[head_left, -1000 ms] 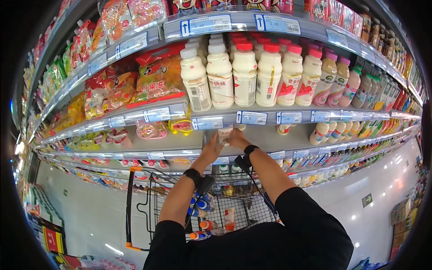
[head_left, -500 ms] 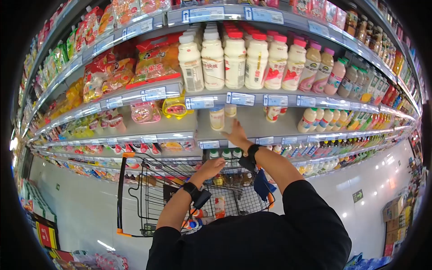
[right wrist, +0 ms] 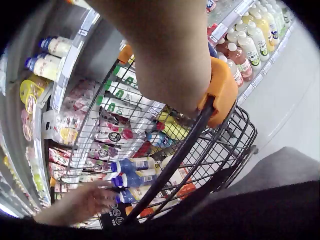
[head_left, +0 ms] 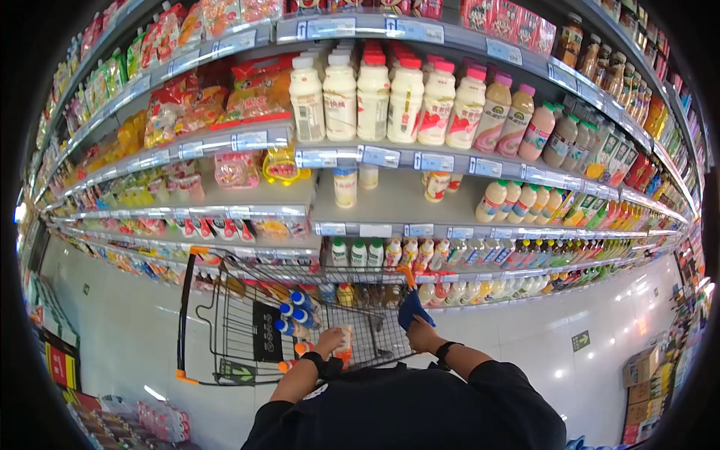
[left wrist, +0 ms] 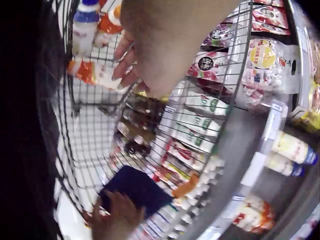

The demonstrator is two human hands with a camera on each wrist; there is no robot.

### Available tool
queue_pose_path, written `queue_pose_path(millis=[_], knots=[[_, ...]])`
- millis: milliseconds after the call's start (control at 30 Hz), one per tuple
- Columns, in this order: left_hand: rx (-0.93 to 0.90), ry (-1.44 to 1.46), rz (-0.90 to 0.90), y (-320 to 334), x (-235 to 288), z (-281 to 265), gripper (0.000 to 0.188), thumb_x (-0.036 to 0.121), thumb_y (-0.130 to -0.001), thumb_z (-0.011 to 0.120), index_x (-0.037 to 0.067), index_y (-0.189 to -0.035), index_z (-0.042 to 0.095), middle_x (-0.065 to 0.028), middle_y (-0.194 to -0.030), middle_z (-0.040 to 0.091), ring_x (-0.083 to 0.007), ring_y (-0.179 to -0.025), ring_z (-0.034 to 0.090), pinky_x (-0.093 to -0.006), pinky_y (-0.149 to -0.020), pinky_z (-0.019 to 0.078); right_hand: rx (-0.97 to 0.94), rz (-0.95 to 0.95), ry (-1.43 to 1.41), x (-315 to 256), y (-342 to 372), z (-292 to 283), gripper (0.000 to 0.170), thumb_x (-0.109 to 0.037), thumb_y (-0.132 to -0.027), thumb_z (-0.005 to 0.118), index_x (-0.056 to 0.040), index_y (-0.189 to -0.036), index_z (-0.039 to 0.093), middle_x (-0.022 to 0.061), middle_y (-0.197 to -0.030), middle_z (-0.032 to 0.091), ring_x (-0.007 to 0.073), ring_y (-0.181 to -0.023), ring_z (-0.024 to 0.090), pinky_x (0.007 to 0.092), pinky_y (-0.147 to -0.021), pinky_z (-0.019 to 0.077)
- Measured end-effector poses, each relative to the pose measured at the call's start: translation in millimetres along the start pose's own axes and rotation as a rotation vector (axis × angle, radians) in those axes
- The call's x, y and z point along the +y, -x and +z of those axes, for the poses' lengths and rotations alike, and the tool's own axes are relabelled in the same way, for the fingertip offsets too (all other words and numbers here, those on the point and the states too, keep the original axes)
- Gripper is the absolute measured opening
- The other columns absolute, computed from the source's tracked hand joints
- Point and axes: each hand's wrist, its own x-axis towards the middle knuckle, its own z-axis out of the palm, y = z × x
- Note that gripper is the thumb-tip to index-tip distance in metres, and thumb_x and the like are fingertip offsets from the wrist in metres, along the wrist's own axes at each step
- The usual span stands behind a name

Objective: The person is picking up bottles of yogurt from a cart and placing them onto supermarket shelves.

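Note:
My left hand (head_left: 328, 343) hangs over the cart beside an orange-and-white package (head_left: 343, 346); its fingers are loosely bent with nothing between them. The left wrist view shows that hand (left wrist: 160, 55) above the wire basket. At the cart's right corner, my right hand (head_left: 422, 335) grips the lower part of a dark blue cloth (head_left: 410, 308). Part of this grip is hidden in the right wrist view, where the hand (right wrist: 175, 75) is beside the orange corner piece (right wrist: 221, 92). Several blue-capped bottles (head_left: 301, 316) lie in the cart.
A blue-capped bottle (head_left: 345, 187) stands at the front of the middle shelf, with a similar one (head_left: 368, 177) behind it. White bottles (head_left: 340, 103) line the shelf above. The cart's left frame (head_left: 184, 315) stands over the pale floor (head_left: 142, 315).
Both hands have come back from the shelf to the cart. The bottle that they held a second ago stands on the shelf. My right hand has taken hold of the blue cloth.

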Motion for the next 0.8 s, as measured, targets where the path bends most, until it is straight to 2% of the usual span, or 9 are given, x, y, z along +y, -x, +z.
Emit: queue_pose_path(millis=[67,200,333,367,400,433,467,600,800], knots=[[-0.146,-0.921,0.291,1,-49,14,0.035,0.031,-0.081,0.054,0.004,-0.103,0.059,-0.0134,-0.098,0.062,-0.0264,-0.092,0.059,-0.0386,-0.079,0.0461,0.010,0.087,-0.005,-3,7,-7,0.017,-0.021,-0.066,0.054,-0.0092,-0.074,0.064,0.0072,-0.077,0.061,0.0228,-0.092,0.055,0.0441,-0.104,0.0228],[-0.376,-0.448,-0.006,13,-86,61,0.050,0.045,-0.078,0.048,0.007,-0.107,0.059,-0.0183,-0.115,0.056,-0.0314,-0.106,0.053,-0.0390,-0.087,0.0425,0.086,0.245,-0.089,-10,16,16,0.016,-0.017,-0.067,0.054,-0.0084,-0.075,0.065,0.0081,-0.084,0.064,0.0222,-0.103,0.053,0.0457,-0.105,0.0201],[-0.321,-0.712,0.055,12,-77,84,0.043,0.039,-0.080,0.042,0.007,-0.099,0.063,-0.0184,-0.105,0.060,-0.0345,-0.096,0.058,-0.0419,-0.082,0.0457,0.031,0.359,-0.124,-16,12,31,0.018,-0.013,-0.068,0.055,-0.0107,-0.081,0.066,0.0046,-0.093,0.064,0.0192,-0.112,0.048,0.0470,-0.107,0.0151],[-0.293,-0.840,0.189,40,-42,80,0.041,0.037,-0.081,0.041,0.006,-0.094,0.064,-0.0190,-0.101,0.061,-0.0346,-0.093,0.059,-0.0437,-0.081,0.0458,0.060,0.364,-0.155,-17,14,33,0.018,-0.014,-0.069,0.054,-0.0114,-0.082,0.066,0.0043,-0.093,0.064,0.0190,-0.113,0.047,0.0471,-0.107,0.0141],[-0.143,-0.705,-0.011,32,-66,95,0.039,0.036,-0.081,0.042,0.006,-0.092,0.064,-0.0183,-0.099,0.062,-0.0345,-0.092,0.059,-0.0443,-0.079,0.0465,0.042,0.378,-0.136,-18,13,33,0.017,-0.015,-0.070,0.055,-0.0113,-0.082,0.066,0.0046,-0.093,0.064,0.0189,-0.113,0.046,0.0467,-0.108,0.0127],[-0.094,-0.814,0.032,57,-36,91,0.040,0.036,-0.081,0.042,0.005,-0.092,0.064,-0.0181,-0.097,0.062,-0.0340,-0.092,0.060,-0.0437,-0.077,0.0473,0.076,0.368,-0.176,-19,16,33,0.016,-0.017,-0.070,0.056,-0.0104,-0.080,0.066,0.0048,-0.091,0.064,0.0189,-0.112,0.047,0.0468,-0.108,0.0108],[0.107,-0.630,-0.187,99,30,82,0.037,0.034,-0.081,0.043,0.005,-0.089,0.063,-0.0169,-0.090,0.064,-0.0328,-0.087,0.061,-0.0433,-0.073,0.0480,0.091,0.357,-0.208,-20,18,27,0.015,-0.016,-0.070,0.056,-0.0100,-0.079,0.066,0.0048,-0.090,0.064,0.0190,-0.111,0.047,0.0469,-0.108,0.0106],[0.415,-0.585,-0.089,119,41,92,0.030,0.032,-0.080,0.045,0.007,-0.082,0.062,-0.0136,-0.079,0.064,-0.0299,-0.076,0.062,-0.0440,-0.068,0.0485,0.092,0.351,-0.187,-20,19,25,0.014,-0.017,-0.071,0.056,-0.0091,-0.079,0.065,0.0048,-0.086,0.063,0.0206,-0.110,0.047,0.0526,-0.106,0.0119],[0.301,-0.498,-0.195,115,50,84,0.033,0.036,-0.079,0.047,0.007,-0.083,0.062,-0.0131,-0.078,0.064,-0.0277,-0.079,0.063,-0.0409,-0.068,0.0495,0.188,0.150,-0.092,-39,7,3,0.020,-0.022,-0.071,0.058,-0.0087,-0.085,0.063,0.0048,-0.089,0.060,0.0232,-0.107,0.045,0.0631,-0.101,0.0122]])
